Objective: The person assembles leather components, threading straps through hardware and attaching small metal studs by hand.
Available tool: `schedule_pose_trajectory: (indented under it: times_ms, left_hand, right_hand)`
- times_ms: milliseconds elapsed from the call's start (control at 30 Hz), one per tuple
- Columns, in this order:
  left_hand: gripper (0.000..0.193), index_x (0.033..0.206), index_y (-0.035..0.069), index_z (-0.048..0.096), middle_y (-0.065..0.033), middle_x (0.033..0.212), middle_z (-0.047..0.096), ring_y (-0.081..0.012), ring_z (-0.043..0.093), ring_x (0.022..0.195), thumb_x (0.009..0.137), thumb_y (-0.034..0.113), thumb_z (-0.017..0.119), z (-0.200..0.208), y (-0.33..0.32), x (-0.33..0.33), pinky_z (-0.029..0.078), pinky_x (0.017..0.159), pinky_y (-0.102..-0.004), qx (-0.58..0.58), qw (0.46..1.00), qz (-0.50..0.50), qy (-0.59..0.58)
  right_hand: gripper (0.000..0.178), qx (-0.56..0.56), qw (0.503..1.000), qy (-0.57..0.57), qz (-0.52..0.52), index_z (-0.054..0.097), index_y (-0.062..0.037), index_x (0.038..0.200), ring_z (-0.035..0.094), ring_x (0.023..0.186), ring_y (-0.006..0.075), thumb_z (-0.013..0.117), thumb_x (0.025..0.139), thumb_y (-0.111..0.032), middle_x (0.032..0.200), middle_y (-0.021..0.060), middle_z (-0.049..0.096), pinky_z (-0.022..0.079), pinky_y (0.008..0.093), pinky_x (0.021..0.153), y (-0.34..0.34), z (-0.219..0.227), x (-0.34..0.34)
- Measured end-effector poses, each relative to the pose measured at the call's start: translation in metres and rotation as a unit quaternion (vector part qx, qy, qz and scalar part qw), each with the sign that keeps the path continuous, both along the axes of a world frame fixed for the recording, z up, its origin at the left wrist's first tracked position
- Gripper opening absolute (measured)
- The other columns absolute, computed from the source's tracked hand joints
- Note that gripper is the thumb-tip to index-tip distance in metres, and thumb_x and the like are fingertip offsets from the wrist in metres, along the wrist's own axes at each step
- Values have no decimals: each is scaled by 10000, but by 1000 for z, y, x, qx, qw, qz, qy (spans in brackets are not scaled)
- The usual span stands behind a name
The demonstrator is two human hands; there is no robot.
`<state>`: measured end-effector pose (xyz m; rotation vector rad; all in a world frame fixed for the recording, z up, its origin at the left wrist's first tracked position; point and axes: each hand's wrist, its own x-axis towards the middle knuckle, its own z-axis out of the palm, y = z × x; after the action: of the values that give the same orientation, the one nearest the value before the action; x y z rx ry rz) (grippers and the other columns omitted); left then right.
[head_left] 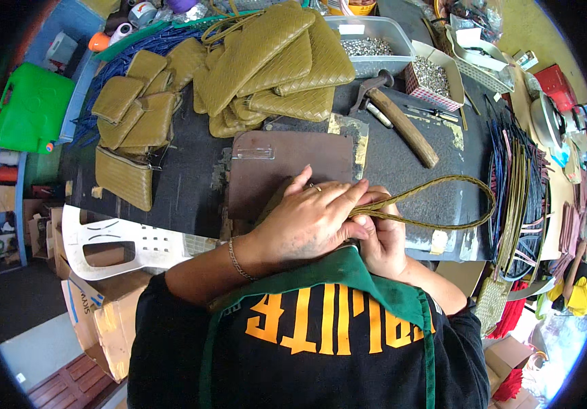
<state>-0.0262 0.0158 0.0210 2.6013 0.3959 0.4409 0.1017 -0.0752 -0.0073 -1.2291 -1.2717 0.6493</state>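
Observation:
An olive wrist strap (443, 180) loops out to the right from between my hands, close to the bench's near edge. My right hand (385, 238) pinches the strap's base, thumb pressed against it. Laid across from the left, my left hand (307, 215) has its fingers and thumb closed about the same end, its index finger lifted away. A bit of olive woven material (274, 199) shows behind my left hand; most of it is hidden. Both hands are over a brown flat pad (293, 157), with a small metal piece (253, 153) lying on it.
Olive woven pouches (266, 61) are heaped at the back, with smaller ones (122, 112) to the left. A wooden-handled hammer (402, 126) lies right of the pad. Metal fittings fill a clear bin (368, 48) and a box (432, 75). Strips (522, 184) lie bundled at right.

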Motion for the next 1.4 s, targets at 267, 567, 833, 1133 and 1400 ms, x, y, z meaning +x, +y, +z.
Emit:
schedule_pose_trajectory:
  times_ms: [267, 567, 833, 1133, 1400]
  left_hand:
    - [427, 1059, 37, 510, -101, 974, 553, -243, 529, 924, 733, 294, 609, 23, 9, -8, 313, 880, -452, -157, 987, 34, -7]
    - [197, 871, 57, 585, -60, 817, 556, -218, 538, 796, 752, 214, 595, 25, 11, -4, 340, 828, -392, -147, 988, 29, -43]
    - [144, 793, 8, 556, -82, 692, 488, -202, 498, 649, 790, 153, 556, 40, 4, 2, 381, 651, -311, -170, 973, -63, -146]
    - [338, 873, -19, 511, -116, 820, 562, -206, 575, 753, 885, 294, 386, 104, 100, 56, 478, 664, -312, -543, 708, -64, -448]
    - [484, 986, -86, 510, -198, 965, 560, -306, 517, 902, 837, 367, 428, 66, 278, -3, 377, 804, -330, -96, 830, 450, -315]
  right_hand:
    - [362, -11, 984, 159, 76, 467, 0, 1130, 478, 889, 139, 548, 778, -24, 997, 77, 463, 398, 247, 807, -2, 2, 12]
    - [196, -30, 943, 319, 87, 512, 23, 975, 470, 817, 109, 531, 804, -70, 929, 56, 482, 376, 223, 727, 2, -2, 15]
    - [444, 50, 961, 259, 78, 420, 4, 1083, 448, 997, 189, 618, 748, -210, 1048, 95, 473, 329, 320, 878, 4, 30, 23]
    - [778, 16, 930, 338, 141, 105, -106, 1311, 465, 1011, 195, 630, 738, -148, 1131, 106, 451, 382, 347, 852, 57, 29, 16]
    - [613, -41, 993, -22, -106, 293, 31, 1188, 580, 807, 241, 641, 715, -145, 920, 215, 563, 464, 309, 690, 199, 43, 65]
